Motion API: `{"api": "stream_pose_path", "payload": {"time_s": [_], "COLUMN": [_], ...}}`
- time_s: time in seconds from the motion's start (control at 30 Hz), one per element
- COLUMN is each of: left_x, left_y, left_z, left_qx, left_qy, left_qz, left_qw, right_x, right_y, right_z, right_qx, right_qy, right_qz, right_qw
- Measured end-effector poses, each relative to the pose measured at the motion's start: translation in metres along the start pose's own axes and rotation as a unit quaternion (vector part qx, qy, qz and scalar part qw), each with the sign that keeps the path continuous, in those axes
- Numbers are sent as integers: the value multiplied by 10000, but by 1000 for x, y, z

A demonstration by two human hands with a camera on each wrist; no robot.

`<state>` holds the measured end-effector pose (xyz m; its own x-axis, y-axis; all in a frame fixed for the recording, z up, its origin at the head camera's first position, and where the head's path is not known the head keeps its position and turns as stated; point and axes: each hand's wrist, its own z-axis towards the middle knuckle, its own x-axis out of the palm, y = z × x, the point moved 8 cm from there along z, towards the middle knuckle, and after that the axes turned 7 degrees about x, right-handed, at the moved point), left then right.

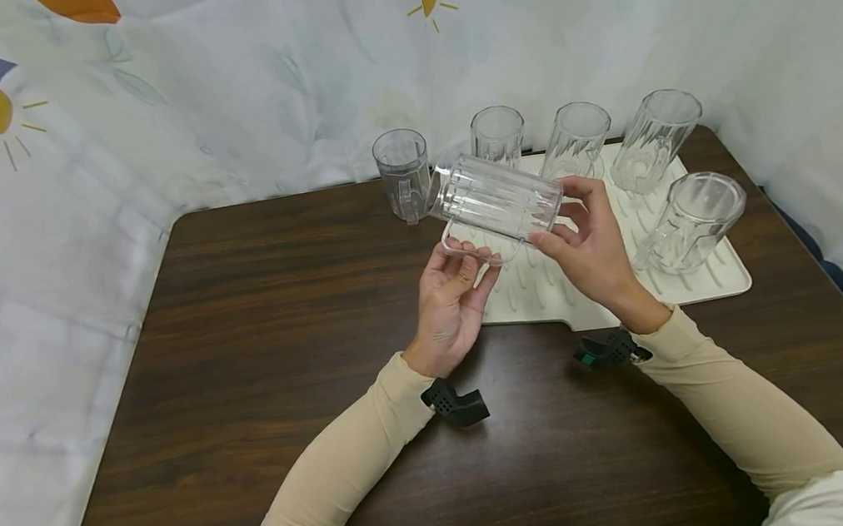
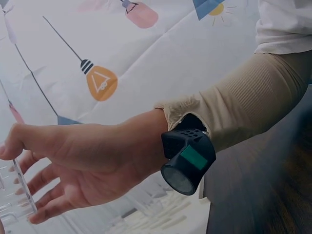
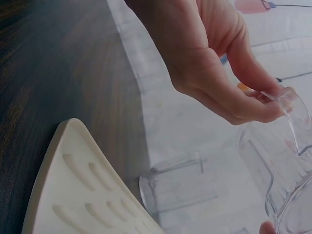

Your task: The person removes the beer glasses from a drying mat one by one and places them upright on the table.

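Note:
Both hands hold one clear mug (image 1: 502, 197), raised over the left part of a cream drying mat (image 1: 529, 291). The mug lies tilted on its side, one end toward the upper left. My left hand (image 1: 451, 306) pinches its handle from below; the right wrist view shows this hand (image 3: 214, 73) with thumb and fingertips on the clear handle. At the mug's other end, my right hand (image 1: 588, 240) grips between thumb and fingers. In the left wrist view the right hand (image 2: 83, 165) spans that round end, the rest of the mug being cut off by the frame.
Behind the held mug, another clear mug (image 1: 402, 173) stands on the dark wooden table (image 1: 282, 308). Several more clear mugs stand on the mat, along its back and at its right, including one mug (image 1: 689, 227) near the right edge. A patterned white curtain (image 1: 263, 85) hangs behind.

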<state>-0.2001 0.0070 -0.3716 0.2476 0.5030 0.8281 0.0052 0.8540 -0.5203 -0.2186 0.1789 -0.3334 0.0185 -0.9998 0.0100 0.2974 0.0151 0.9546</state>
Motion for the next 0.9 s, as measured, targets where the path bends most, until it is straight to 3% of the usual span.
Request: {"api": "stream_pose_path", "payload": {"time_s": [0.47, 0.9], "left_x": [2, 13], "left_y": [-4, -14], "left_z": [3, 5], "left_qx": [193, 315], "left_qy": [293, 524], "left_qz": [-123, -182], "left_qw": [9993, 9980], "right_x": [-2, -25], "right_y": [5, 25], "right_z": [2, 3], "right_qx": [162, -30], "right_qy": [367, 22], "right_qz": [87, -151], "right_qw": [9992, 9999]}}
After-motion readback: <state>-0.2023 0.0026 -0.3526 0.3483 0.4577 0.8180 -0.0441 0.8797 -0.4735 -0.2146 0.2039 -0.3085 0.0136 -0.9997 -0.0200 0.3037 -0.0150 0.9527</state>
